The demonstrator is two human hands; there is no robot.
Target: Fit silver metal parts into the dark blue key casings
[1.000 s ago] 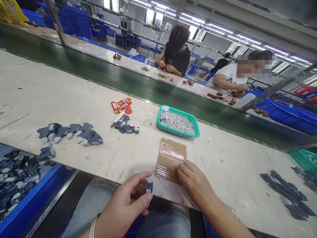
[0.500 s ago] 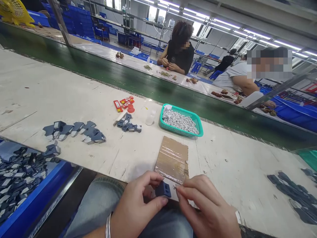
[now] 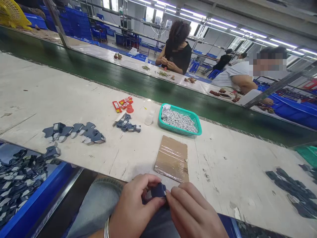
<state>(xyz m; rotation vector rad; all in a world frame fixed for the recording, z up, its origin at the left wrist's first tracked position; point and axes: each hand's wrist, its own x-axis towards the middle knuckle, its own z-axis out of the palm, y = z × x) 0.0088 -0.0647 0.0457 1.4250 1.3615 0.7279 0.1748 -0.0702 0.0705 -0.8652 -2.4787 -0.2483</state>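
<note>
Dark blue part (image 3: 157, 190), one: located at the near edge of the table (image 3: 146, 153), in front of the person. Left hand (image 3: 137, 203): grasping the part between thumb and fingers. Right hand (image 3: 194, 210): fingertips drawn together at the part's right end; whether they pinch anything, cannot tell. Cardboard sheet (image 3: 172, 157), one: flat, just beyond the hands. Teal basket (image 3: 177, 130), one: beyond the cardboard sheet, holding many small grey-white pieces (image 3: 179, 120).

Small dark-blue block (image 3: 157, 190) (angular), pinched in left fingers (image 3: 153, 178), right fingers (image 3: 174, 197) at its right end.
</note>
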